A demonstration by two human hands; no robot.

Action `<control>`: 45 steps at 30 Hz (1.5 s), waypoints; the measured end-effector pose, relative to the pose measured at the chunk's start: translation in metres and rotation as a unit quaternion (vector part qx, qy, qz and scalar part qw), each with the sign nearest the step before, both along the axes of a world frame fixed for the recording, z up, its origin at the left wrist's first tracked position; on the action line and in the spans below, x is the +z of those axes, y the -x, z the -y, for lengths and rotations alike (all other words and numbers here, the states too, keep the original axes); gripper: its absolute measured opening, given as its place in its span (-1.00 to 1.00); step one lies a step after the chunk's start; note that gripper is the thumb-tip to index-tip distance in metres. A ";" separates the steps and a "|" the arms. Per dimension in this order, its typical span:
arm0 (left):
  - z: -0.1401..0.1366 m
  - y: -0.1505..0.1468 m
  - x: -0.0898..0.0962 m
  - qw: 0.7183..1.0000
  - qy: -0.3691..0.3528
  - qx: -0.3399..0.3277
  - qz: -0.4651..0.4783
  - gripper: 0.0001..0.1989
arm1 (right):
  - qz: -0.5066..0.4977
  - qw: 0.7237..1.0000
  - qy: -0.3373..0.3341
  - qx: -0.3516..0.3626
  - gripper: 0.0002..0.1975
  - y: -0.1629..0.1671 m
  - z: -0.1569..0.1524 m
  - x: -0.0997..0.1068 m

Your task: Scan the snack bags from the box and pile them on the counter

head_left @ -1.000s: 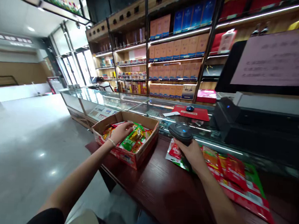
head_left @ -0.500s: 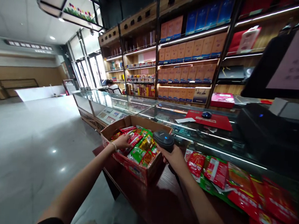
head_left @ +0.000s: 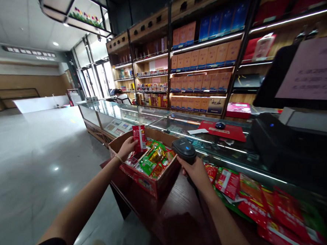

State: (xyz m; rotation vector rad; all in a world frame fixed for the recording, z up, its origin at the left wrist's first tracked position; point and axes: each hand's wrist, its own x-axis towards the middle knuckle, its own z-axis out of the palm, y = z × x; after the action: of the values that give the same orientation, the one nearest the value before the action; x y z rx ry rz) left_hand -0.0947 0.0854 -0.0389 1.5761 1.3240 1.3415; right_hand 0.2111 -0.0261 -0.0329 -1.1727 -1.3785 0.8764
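My left hand [head_left: 128, 148] is closed on a red snack packet [head_left: 139, 137], holding it upright above the left part of a cardboard box [head_left: 140, 182]. Inside the box lie green snack packets [head_left: 147, 166], a gold one [head_left: 158, 153] and some red ones. In my right hand [head_left: 195, 170] is a black barcode scanner [head_left: 184, 149] with a small blue light, its head over the box's right edge. The scanner's handle is mostly hidden by my fingers. Loose red packets [head_left: 227, 182] lie on the dark wooden table to the right of my right hand.
Behind the box runs a glass display counter [head_left: 163, 123] with a red folder [head_left: 235, 133] and a mouse [head_left: 220, 125] on it. A black monitor [head_left: 277, 77] stands at the right. Shelves of boxed goods line the back wall. The table's left edge drops to the floor.
My left hand has lifted a red packet out of the box and now holds it upright. The scanner stays in my right hand beside the box. The view has shifted slightly.
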 end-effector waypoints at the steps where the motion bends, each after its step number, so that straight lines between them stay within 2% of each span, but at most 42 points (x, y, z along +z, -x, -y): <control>1: 0.004 -0.004 0.005 0.997 0.006 -0.027 0.065 -0.62 | -0.007 1.000 -0.004 -0.001 -0.61 -0.003 0.004 0.003; 3: 0.013 -0.015 0.014 0.987 0.023 -0.066 0.142 -0.58 | -0.015 1.000 -0.007 -0.012 -0.62 -0.010 0.011 0.007; 6: 0.022 -0.037 0.023 0.972 0.041 -0.100 0.207 -0.59 | -0.011 0.999 0.002 -0.041 -0.63 -0.024 0.020 0.007; 12: 0.027 -0.091 0.026 0.948 0.047 -0.167 0.267 -0.61 | -0.008 0.998 0.008 -0.060 -0.52 -0.045 0.043 0.008; 15: 0.027 -0.114 0.022 0.942 0.052 -0.187 0.272 -0.62 | 0.016 0.998 0.018 -0.054 -0.56 -0.054 0.053 0.010; 21: 0.029 -0.133 0.020 0.950 0.058 -0.173 0.253 -0.59 | 0.046 0.996 0.020 -0.076 -0.64 -0.065 0.056 0.004; 26: 0.027 -0.131 0.017 0.955 0.043 -0.178 0.232 -0.61 | 0.062 0.996 0.052 -0.048 -0.69 -0.069 0.053 -0.001; 31: 0.027 -0.134 0.013 0.963 0.037 -0.175 0.203 -0.59 | 0.052 0.997 0.043 -0.034 -0.69 -0.069 0.056 0.001; 36: 0.039 -0.145 0.024 0.973 0.010 -0.168 0.157 -0.51 | 0.049 0.995 0.015 -0.081 -0.68 -0.088 0.058 0.010; 40: 0.049 -0.180 0.030 0.975 0.015 -0.199 0.097 -0.41 | 0.056 0.988 0.004 -0.142 -0.72 -0.131 0.061 0.021; 45: 0.052 -0.258 0.017 0.959 0.056 -0.279 0.011 -0.50 | 0.043 0.972 -0.009 -0.229 -0.68 -0.195 0.071 0.025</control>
State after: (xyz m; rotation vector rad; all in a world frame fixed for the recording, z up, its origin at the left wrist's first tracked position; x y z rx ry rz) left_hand 0.1631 0.0332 -0.0215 1.6806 0.8284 0.9105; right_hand 0.4060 -0.0970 -0.0076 -1.4520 -1.1112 0.4857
